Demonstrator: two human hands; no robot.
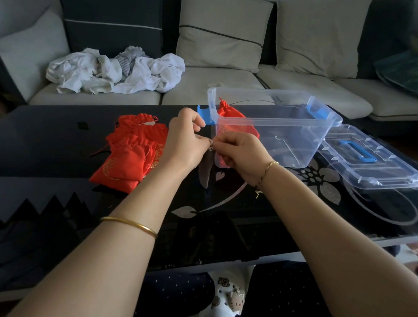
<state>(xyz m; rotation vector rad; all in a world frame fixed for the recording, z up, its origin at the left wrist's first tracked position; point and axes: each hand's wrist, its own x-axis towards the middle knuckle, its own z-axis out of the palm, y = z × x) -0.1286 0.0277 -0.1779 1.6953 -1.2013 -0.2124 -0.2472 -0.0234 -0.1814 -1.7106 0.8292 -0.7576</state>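
My left hand [186,144] and my right hand [238,155] meet above the black table, and their fingertips pinch a small item [211,147] between them. What the item is I cannot make out. A dark grey, narrow shape [204,175] hangs just below the fingertips. A pile of red drawstring pouches [130,157] with gold print lies on the table left of my hands. One more red pouch [231,117] sits inside the clear plastic box [292,140], at its left end.
The box's clear lid [370,163], with a blue handle, lies on the table to the right of the box. Blue latches stick out at the box ends. Behind the glossy black table [55,133] is a sofa with crumpled white cloths [114,72] and cushions.
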